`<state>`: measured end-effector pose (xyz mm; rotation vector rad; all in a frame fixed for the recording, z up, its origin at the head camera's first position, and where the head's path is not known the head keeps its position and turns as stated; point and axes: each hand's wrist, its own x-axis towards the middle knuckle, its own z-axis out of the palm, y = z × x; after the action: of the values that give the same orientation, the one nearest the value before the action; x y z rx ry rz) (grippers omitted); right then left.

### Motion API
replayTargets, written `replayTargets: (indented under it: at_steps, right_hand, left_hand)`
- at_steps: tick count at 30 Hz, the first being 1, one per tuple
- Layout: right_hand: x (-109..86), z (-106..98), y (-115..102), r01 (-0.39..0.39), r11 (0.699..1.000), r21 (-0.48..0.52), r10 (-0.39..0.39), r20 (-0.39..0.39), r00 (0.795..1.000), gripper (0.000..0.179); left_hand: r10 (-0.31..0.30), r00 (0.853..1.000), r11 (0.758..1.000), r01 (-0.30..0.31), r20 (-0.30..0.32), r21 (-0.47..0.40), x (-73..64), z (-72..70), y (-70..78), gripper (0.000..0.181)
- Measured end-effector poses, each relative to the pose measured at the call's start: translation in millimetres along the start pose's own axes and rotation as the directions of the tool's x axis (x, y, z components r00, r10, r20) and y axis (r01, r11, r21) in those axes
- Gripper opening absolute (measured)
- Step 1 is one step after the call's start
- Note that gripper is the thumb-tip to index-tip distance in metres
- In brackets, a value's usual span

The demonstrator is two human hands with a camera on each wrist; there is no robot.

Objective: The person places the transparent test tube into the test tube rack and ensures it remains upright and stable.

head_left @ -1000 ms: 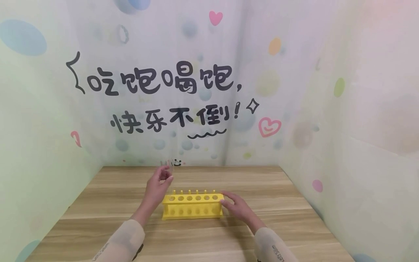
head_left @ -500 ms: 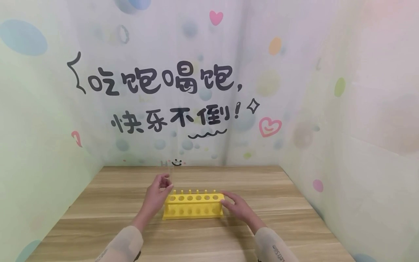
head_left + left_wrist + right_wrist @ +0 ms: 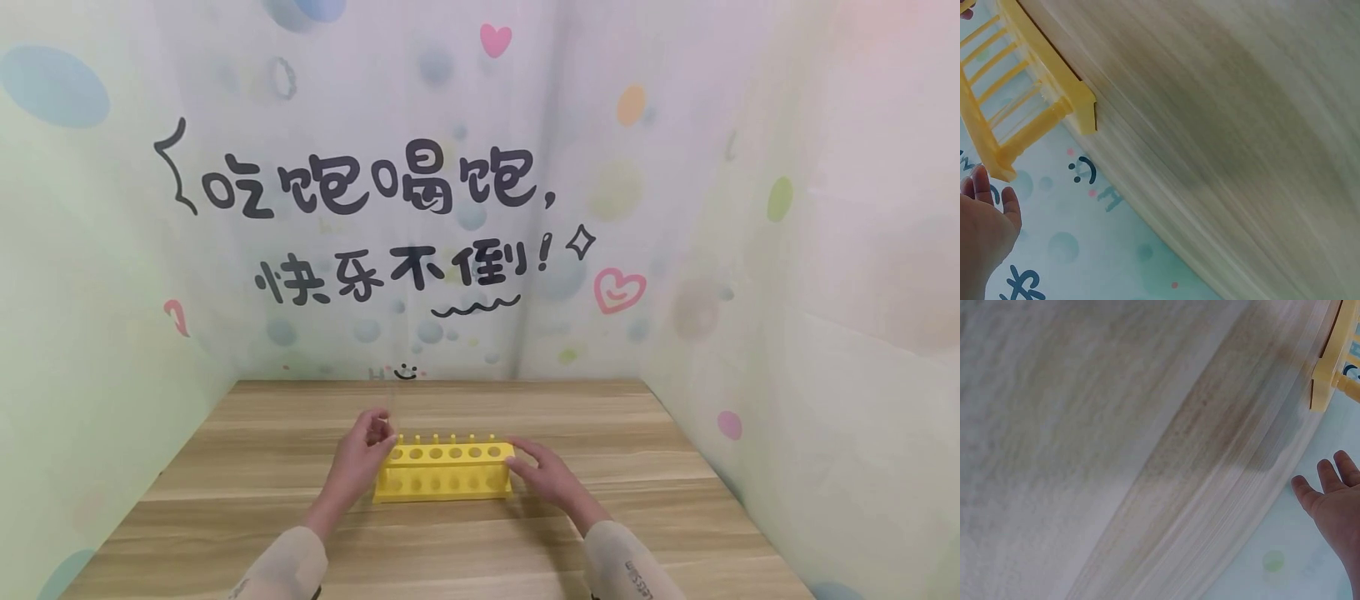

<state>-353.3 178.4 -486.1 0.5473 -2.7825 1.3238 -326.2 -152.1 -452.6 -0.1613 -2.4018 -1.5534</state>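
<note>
A yellow test tube rack (image 3: 442, 459) with one row of holes and a row of pegs behind stands upright on the table. My left hand (image 3: 362, 454) is at the rack's left end and pinches a clear, faint test tube (image 3: 391, 402) over the leftmost hole. In the left wrist view the lower part of the test tube (image 3: 1015, 107) shows inside the rack, beside its end post. My right hand (image 3: 551, 475) holds the rack's right end, thumb at the front and forefinger along the back of the top. The right wrist view shows its other fingers spread.
The wood-grain table (image 3: 600, 417) is enclosed by pale printed walls on the back, left and right. Dark lettering (image 3: 405, 183) and coloured dots cover the back wall (image 3: 450, 350). Both forearms wear pale sleeves (image 3: 285, 558).
My left hand has come down with the test tube, which has sunk into the leftmost hole. My right hand and the rack have stayed almost where they were.
</note>
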Motion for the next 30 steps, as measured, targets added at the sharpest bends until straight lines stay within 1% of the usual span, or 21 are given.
replayTargets:
  at_steps: [3,9,17,23,25,27,29,30]
  right_hand:
    - [0.2,0,0,0.001,1.0,0.002,-0.001,0.0,1.0,0.054]
    - [0.2,1,-2,0.003,1.0,0.005,-0.003,0.002,1.0,0.053]
    - [0.6,2,-2,0.014,1.0,-0.026,-0.014,0.003,1.0,0.052]
    - [-0.8,5,-3,0.025,0.999,-0.026,-0.026,-0.026,0.999,0.054]
    - [-1.7,6,-3,0.033,0.999,-0.023,-0.034,-0.038,0.999,0.054]
    - [-2.9,6,-2,0.043,0.999,-0.022,-0.044,-0.051,0.998,0.056]
    - [-4.1,6,0,0.047,0.998,-0.033,-0.049,-0.075,0.996,0.057]
    - [-4.6,4,1,0.044,0.998,-0.044,-0.047,-0.089,0.995,0.057]
  left_hand:
    - [-0.003,1.0,1.0,0.003,0.006,-0.007,-0.9,0.2,-1.9,0.038]
    - [-0.009,1.0,1.0,0.009,0.012,0.021,-2.9,0.7,-5.1,0.038]
    - [0.007,1.0,1.0,-0.007,0.018,0.029,-4.7,-0.3,-8.0,0.036]
    - [0.033,0.999,0.997,-0.034,0.017,0.065,-5.3,-2.4,-7.7,0.04]
    - [0.02,1.0,0.996,-0.022,0.022,0.083,-5.9,-4.4,-8.2,0.043]
    - [-0.012,1.0,0.994,0.009,0.027,0.113,-6.0,-7.6,-10.8,0.047]
    - [-0.045,0.998,0.989,0.04,0.038,0.145,-6.2,-13.1,-15.0,0.05]
    - [-0.05,0.998,0.983,0.043,0.04,0.177,-6.0,-16.5,-18.1,0.051]
